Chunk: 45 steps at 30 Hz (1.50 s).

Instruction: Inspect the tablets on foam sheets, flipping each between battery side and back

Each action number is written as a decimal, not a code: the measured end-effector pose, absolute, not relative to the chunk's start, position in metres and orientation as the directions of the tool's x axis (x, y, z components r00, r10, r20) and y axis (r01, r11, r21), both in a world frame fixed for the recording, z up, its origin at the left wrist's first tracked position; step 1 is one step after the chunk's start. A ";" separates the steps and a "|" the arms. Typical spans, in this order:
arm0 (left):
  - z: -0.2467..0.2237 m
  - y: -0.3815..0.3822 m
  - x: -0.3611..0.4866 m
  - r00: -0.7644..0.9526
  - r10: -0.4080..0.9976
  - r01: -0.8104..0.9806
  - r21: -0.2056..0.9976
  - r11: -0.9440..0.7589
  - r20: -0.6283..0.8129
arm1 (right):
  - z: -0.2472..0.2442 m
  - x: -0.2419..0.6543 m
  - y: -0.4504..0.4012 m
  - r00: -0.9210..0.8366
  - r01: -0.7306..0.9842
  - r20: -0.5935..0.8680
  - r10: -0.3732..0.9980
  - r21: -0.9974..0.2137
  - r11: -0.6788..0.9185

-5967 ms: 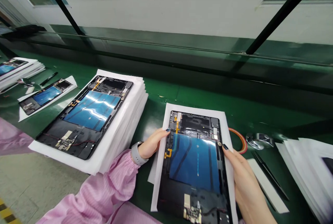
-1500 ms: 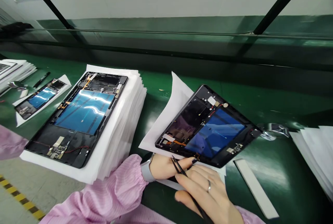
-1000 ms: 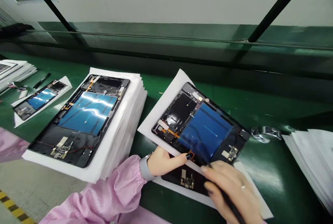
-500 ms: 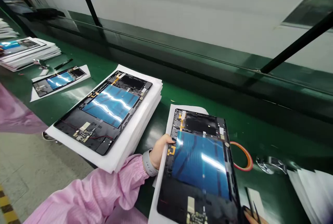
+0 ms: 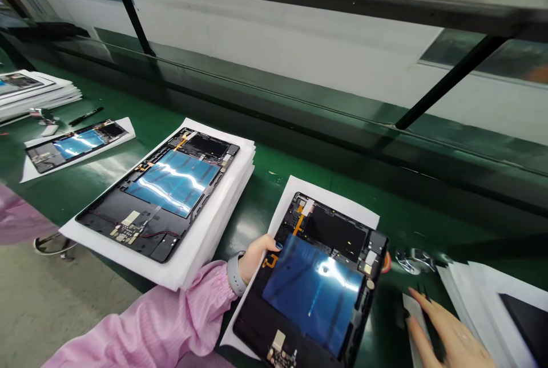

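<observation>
An opened tablet (image 5: 252, 316), its back off and a shiny blue battery (image 5: 312, 294) in the middle, lies over a white sheet (image 5: 282, 202) at the front. My left hand (image 5: 257, 257) is closed on its left edge, thumb on the frame and the other fingers hidden beneath. To the right, my right hand (image 5: 458, 336) holds dark tweezers (image 5: 433, 322), their tips pointing away from me. Its thumb and forefinger are around a pale flat strip (image 5: 411, 314) on the bench; whether they touch it I cannot tell.
Left of me a second opened tablet (image 5: 98, 217) rests on a thick stack of white sheets (image 5: 214, 248). Beyond lie another tablet (image 5: 43, 157), a pen (image 5: 85, 116) and more stacked sheets. At right are a shiny metal object (image 5: 413, 261), partly hidden orange tape (image 5: 387, 262) and fanned white sheets (image 5: 475, 294).
The tablet in my left hand has turned clockwise and its lower end has shifted left, hiding most of the tape roll. My right hand has come further into view beside the pale strip.
</observation>
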State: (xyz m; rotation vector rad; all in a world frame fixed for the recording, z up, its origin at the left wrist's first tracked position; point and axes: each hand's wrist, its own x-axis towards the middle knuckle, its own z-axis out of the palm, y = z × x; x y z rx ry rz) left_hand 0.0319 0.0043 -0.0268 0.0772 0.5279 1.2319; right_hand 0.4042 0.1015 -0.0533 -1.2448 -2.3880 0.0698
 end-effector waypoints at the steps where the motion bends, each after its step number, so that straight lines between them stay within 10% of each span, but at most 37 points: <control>1: -0.026 0.004 0.032 0.223 0.913 -0.877 0.339 0.342 -0.343 | -0.050 0.396 0.105 -0.497 0.784 0.342 0.797 -0.218 0.582; 5: -0.024 0.005 0.031 0.204 0.915 -0.873 0.357 0.331 -0.349 | -0.028 0.357 0.111 -0.424 0.852 0.313 0.850 -0.180 0.491; 11: -0.017 0.005 0.028 0.152 0.914 -0.879 0.371 0.298 -0.376 | 0.021 0.299 0.100 -0.277 0.532 0.286 0.917 -0.749 0.394; 15: -0.012 0.007 0.025 0.114 0.910 -0.884 0.377 0.275 -0.398 | 0.014 0.274 0.092 -0.434 0.196 0.268 0.860 -0.904 0.380; 45: -0.010 0.003 0.031 0.112 0.917 -0.840 0.456 0.293 -0.383 | -0.003 0.252 0.063 -0.352 0.164 0.560 0.750 -0.752 0.638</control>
